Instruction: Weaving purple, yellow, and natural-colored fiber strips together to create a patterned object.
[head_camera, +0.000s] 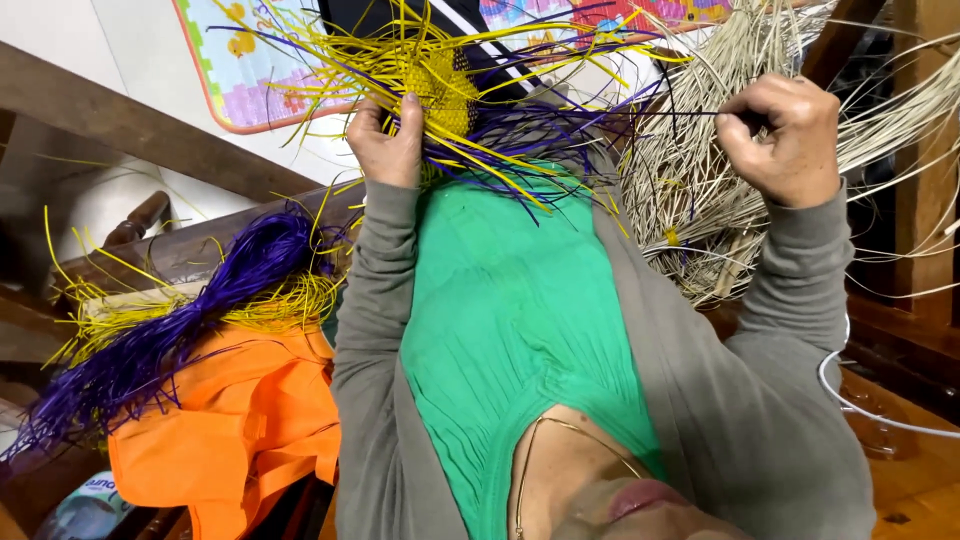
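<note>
A person's left hand (388, 140) is gripping a half-woven yellow and purple straw mat (450, 95) between thumb and fingers, while the right hand (785, 135), fingers closed tight, is pulling one thin purple strand (680, 113) sideways from the weave.

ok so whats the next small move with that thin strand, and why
Probably draw the dark strand a little further to the right until it seats. The right hand is closed on it and it runs in a straight line back to the yellow woven patch. The left hand grips that patch, bracing it against the pull.
</note>
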